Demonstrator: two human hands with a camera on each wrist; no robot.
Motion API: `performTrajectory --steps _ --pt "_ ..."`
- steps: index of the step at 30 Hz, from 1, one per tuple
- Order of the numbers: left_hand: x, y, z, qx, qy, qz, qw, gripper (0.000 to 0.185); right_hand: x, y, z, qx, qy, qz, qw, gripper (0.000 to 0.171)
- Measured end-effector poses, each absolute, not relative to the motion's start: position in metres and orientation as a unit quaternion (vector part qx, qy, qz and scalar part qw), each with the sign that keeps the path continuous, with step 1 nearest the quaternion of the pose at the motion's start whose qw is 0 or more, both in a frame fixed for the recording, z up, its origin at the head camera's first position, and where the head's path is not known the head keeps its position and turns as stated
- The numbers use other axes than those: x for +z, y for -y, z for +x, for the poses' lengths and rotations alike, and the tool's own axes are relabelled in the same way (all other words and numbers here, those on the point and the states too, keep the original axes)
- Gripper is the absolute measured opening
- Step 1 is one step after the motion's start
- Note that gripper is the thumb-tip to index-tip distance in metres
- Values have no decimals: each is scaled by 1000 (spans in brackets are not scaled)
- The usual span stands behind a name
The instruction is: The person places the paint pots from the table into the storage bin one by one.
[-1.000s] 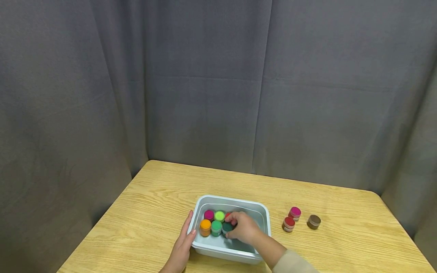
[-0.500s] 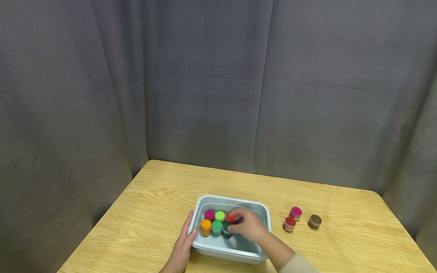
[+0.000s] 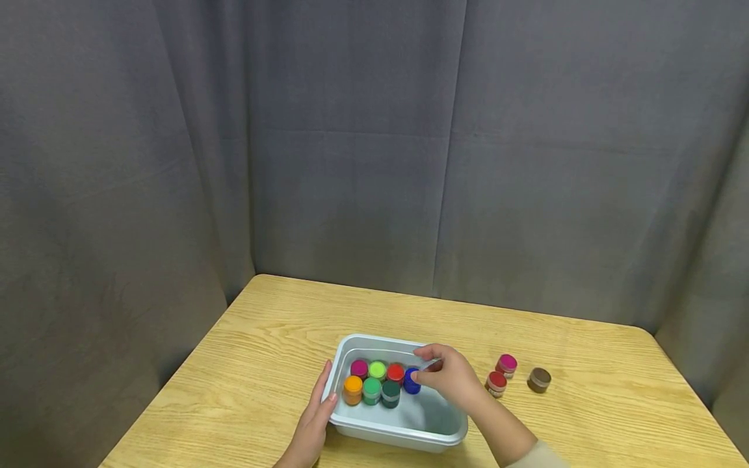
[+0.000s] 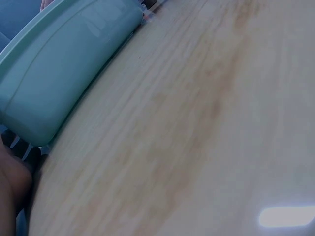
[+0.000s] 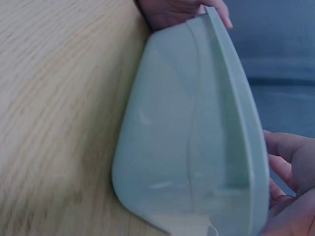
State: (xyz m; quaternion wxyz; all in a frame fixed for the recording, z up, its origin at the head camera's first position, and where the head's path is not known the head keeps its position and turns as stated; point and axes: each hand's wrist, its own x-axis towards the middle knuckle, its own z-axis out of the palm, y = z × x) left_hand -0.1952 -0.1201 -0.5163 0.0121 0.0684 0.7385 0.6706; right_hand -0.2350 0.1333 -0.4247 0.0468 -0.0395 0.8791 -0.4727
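A pale grey-green plastic tub (image 3: 386,437) stands on the table with two rows of small paint jars inside. Behind are a magenta jar (image 3: 359,370), a lime one, a red one and a blue jar (image 3: 412,382). The front row has an orange jar (image 3: 352,389), a green jar and a dark green jar (image 3: 390,394). My left hand (image 3: 311,422) holds the tub's left side, thumb at the rim. Over the tub's right part, my right hand (image 3: 453,380) has thumb and fingers spread apart, the thumb tip by the blue jar. In the right wrist view, the tub's wall (image 5: 167,128) hides the jars.
To the right of the tub, a dark red jar (image 3: 496,384), a magenta-lidded jar (image 3: 507,365) and a brown jar (image 3: 539,379) stand on the wooden table (image 3: 281,325). Grey curtains (image 3: 351,195) hang behind and beside the table.
My right hand has let go of the blue jar, which now stands beside the red one, and has drawn back to the right with its fingers spreading. The left hand has stayed put.
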Motion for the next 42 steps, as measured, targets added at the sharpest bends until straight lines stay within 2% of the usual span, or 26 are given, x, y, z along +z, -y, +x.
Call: performTrajectory --steps 20,32,42 --pt "-516 120 -194 668 -741 74 5 59 -416 -197 -232 -476 -880 10 -2 47" --pt "-517 121 -195 669 -740 70 8 58 -437 -233 -229 -480 -877 31 0 55" --pt "-516 121 -195 669 -740 70 13 59 -459 -252 -226 -479 -876 43 -12 55"
